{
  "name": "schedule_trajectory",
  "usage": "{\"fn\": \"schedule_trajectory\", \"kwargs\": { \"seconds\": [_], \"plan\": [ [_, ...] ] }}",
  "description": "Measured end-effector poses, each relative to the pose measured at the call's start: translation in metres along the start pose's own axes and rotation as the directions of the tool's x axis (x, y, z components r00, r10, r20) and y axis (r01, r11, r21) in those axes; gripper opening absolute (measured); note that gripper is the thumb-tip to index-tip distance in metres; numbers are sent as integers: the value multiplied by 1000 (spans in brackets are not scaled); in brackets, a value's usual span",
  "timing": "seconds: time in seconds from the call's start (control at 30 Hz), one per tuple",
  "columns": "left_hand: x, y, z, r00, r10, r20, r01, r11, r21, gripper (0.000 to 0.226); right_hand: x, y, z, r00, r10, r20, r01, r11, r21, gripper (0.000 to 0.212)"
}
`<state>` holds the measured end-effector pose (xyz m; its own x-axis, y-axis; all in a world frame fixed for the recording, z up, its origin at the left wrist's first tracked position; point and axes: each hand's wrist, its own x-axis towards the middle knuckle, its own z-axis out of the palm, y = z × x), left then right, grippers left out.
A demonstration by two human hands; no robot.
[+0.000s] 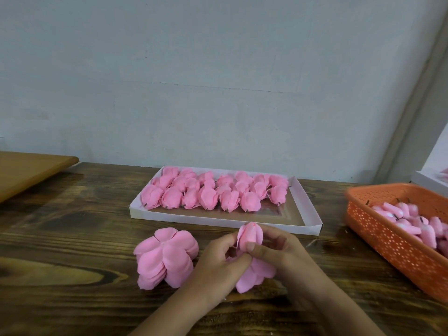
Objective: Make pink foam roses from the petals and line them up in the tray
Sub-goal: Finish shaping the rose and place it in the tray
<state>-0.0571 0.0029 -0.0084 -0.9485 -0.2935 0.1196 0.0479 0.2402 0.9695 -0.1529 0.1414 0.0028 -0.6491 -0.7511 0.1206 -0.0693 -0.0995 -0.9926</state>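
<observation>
A half-made pink foam rose point(251, 235) stands between my hands just in front of the white tray point(228, 223). My right hand point(278, 251) pinches its folded petals with thumb and fingers. My left hand point(218, 260) grips its lower part, where loose petals point(257, 272) hang down. A stack of flat pink petal sheets point(164, 259) lies on the table left of my hands. Several finished roses point(215, 190) fill the tray's far half in rows.
An orange perforated basket point(392, 236) holding several pink rose centres sits at the right. A white box point(429, 180) stands behind it. A brown board point(26, 170) lies at the far left. The wall rises directly behind the wooden table point(72, 238).
</observation>
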Motion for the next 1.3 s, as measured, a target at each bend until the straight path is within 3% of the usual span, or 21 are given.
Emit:
{"fn": "schedule_trajectory", "kwargs": {
  "seconds": [0.4, 0.53, 0.7, 0.8, 0.97, 1.1, 1.3],
  "plan": [
    [0, 2, 0, 998, -57, -1, 57, 996, 69, 27, -1, -3, 4, 997, -53, -58, 50, 997, -54, 19],
    [-1, 6, -2, 999, -44, -8, 44, 999, -27, 42, -3, -4, 6, 987, -51, -150, 50, 999, -16, 17],
    [3, 4, -6, 973, -189, -132, 168, 974, -153, 42, -3, -7, 5, 968, -52, -245, 61, 998, 29, 16],
    [7, 0, -7, 939, -257, -226, 199, 947, -250, 36, -3, -7, 5, 971, -64, -230, 71, 997, 24, 16],
    [11, -4, -10, 903, -335, -268, 201, 883, -423, 19, -4, -3, 8, 982, -121, -142, 125, 992, 19, 21],
    [11, -2, -10, 902, -320, -290, 188, 895, -405, 20, -3, -1, 10, 978, -175, -112, 171, 984, -45, 22],
    [7, -1, -6, 918, -250, -307, 130, 923, -363, 5, -3, -1, 11, 968, -189, -168, 168, 977, -127, 25]
  ]
}}
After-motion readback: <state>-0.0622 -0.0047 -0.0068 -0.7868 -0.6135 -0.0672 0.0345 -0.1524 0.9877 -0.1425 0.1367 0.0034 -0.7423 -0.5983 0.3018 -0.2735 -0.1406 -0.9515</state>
